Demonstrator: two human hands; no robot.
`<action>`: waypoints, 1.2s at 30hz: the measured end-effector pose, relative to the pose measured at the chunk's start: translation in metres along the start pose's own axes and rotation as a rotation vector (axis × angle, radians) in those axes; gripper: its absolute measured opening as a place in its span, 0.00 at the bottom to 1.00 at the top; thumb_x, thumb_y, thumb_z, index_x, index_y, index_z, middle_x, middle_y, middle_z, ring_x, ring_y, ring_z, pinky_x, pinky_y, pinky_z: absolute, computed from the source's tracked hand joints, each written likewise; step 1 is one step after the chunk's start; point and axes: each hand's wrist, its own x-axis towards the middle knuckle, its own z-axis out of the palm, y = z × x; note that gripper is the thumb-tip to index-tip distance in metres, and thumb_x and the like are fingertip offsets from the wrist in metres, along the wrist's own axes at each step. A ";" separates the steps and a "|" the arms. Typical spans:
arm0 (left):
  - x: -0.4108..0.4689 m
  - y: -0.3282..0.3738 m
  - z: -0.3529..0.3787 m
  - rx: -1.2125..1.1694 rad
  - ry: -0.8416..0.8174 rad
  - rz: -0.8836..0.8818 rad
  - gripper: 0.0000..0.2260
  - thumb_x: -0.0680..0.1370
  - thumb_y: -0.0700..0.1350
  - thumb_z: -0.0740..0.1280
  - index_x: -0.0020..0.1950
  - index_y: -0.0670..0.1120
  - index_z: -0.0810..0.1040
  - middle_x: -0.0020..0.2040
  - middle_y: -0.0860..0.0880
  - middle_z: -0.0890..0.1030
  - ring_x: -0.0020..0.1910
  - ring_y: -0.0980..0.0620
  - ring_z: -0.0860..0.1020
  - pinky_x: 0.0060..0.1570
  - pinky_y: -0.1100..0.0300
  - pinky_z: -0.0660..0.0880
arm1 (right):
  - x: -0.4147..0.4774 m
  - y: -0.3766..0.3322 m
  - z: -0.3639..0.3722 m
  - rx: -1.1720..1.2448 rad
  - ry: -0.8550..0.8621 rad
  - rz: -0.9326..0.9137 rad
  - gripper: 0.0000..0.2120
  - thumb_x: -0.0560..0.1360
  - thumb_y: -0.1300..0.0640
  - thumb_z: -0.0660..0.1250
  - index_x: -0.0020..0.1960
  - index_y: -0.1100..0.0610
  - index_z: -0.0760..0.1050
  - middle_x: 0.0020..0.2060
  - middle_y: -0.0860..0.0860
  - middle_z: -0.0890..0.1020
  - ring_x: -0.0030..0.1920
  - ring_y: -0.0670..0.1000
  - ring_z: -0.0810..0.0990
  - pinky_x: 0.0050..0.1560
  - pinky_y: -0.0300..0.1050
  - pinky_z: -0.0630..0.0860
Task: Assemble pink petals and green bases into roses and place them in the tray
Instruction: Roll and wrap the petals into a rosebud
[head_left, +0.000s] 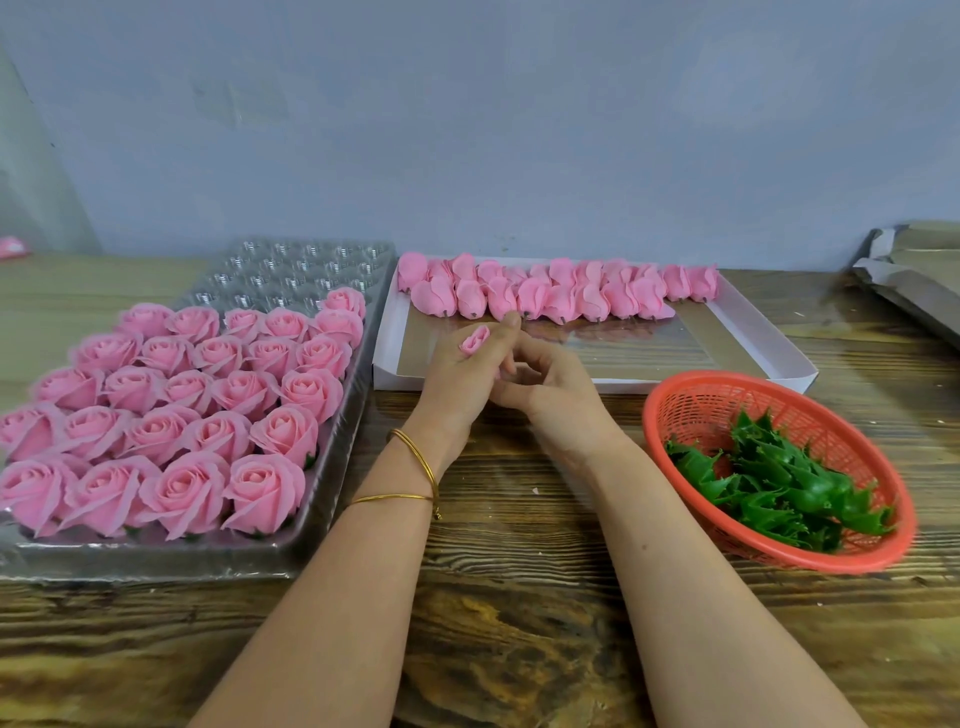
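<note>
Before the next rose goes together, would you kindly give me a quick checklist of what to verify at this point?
1. The pink bud is held in the left hand: ok.
2. The right hand is free to fetch a base: cannot tell, its fingers curl against the left hand.
3. Enough green bases lie in the red basket: ok, plenty.
4. Free cells in the tray: ok, the far rows are bare.
5. A base is already on the pink bud: cannot tell, its underside is hidden.
</note>
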 end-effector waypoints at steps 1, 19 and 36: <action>0.000 0.000 0.001 -0.017 0.013 -0.017 0.21 0.73 0.58 0.66 0.22 0.51 0.71 0.30 0.49 0.75 0.38 0.53 0.77 0.48 0.56 0.75 | 0.000 0.000 0.001 -0.017 0.014 -0.006 0.15 0.70 0.76 0.67 0.53 0.64 0.78 0.45 0.55 0.82 0.50 0.51 0.81 0.60 0.52 0.76; -0.004 0.003 -0.001 0.023 -0.074 0.033 0.06 0.77 0.46 0.69 0.46 0.44 0.81 0.38 0.51 0.82 0.39 0.58 0.81 0.40 0.64 0.78 | 0.004 0.004 0.003 0.043 0.040 -0.001 0.18 0.70 0.78 0.65 0.57 0.67 0.78 0.47 0.57 0.84 0.53 0.54 0.82 0.59 0.51 0.77; -0.008 0.008 0.003 0.181 -0.092 0.170 0.08 0.80 0.41 0.64 0.48 0.51 0.82 0.41 0.54 0.84 0.43 0.59 0.82 0.41 0.68 0.76 | 0.005 -0.002 0.001 0.116 0.258 0.062 0.17 0.68 0.51 0.73 0.53 0.59 0.79 0.48 0.58 0.84 0.51 0.52 0.83 0.51 0.44 0.80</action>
